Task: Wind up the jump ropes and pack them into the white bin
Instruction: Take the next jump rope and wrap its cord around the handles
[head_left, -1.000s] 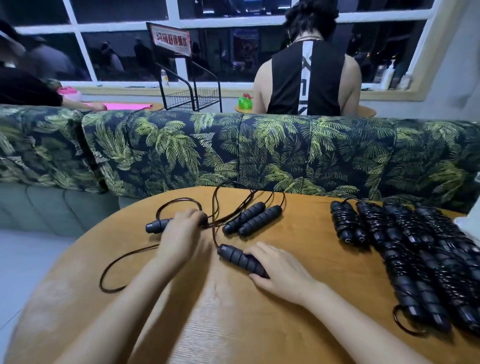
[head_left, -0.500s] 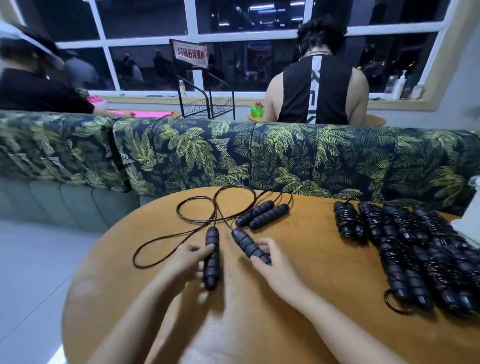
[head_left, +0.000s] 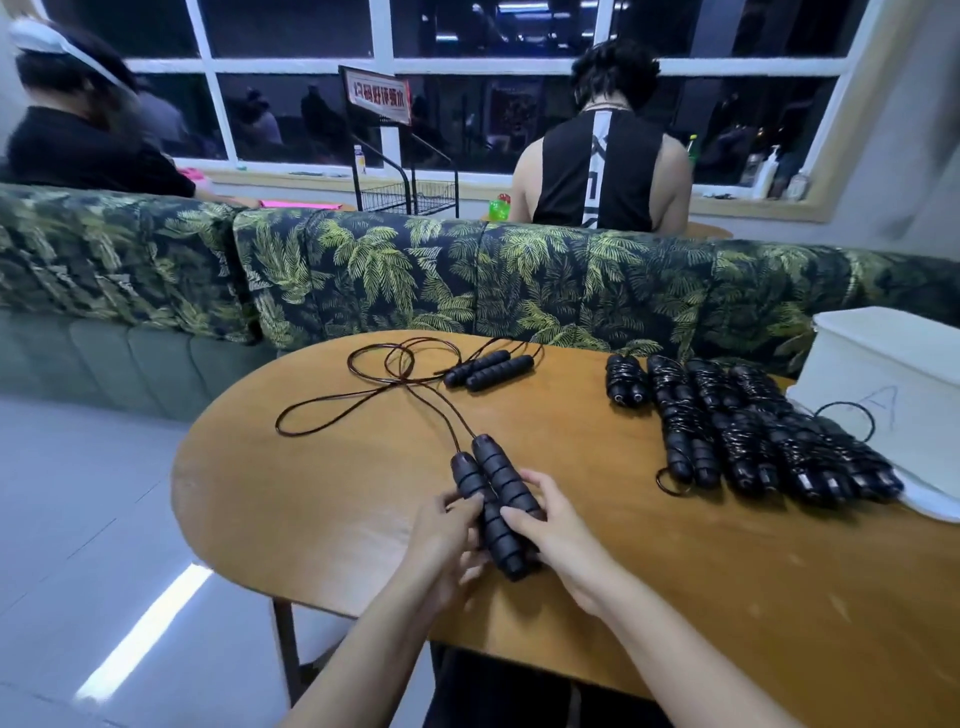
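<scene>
The jump rope in hand has its two black handles laid side by side near the front edge of the wooden table, tips pointing away from the person. The left hand curls round them from one side and the right hand wraps over them from the other, so both are gripping the pair. The handles look ribbed and foam-covered, so I'd expect them to be light, a bit squashy and easy to hold without slipping. The thin cord is the awkward part. It runs off the handle tips and lies in loose loops across the table top, and it looks springy and slick, the sort that wants to uncoil. I'd say the sensible hold is one hand clamped round both handles low down while the other takes the cord close to where it leaves the tips and feeds it round under tension, or the turns will slide off the ribs. Further back lies a second unwound rope, its handles together and its cord crossing the first one's loops, so a snag looks possible. To the right, a row of wound bundles lies on the table, touching or nearly touching the white bin at the table's right end. None of them looks to be inside it. A leaf-patterned sofa backs the table.
</scene>
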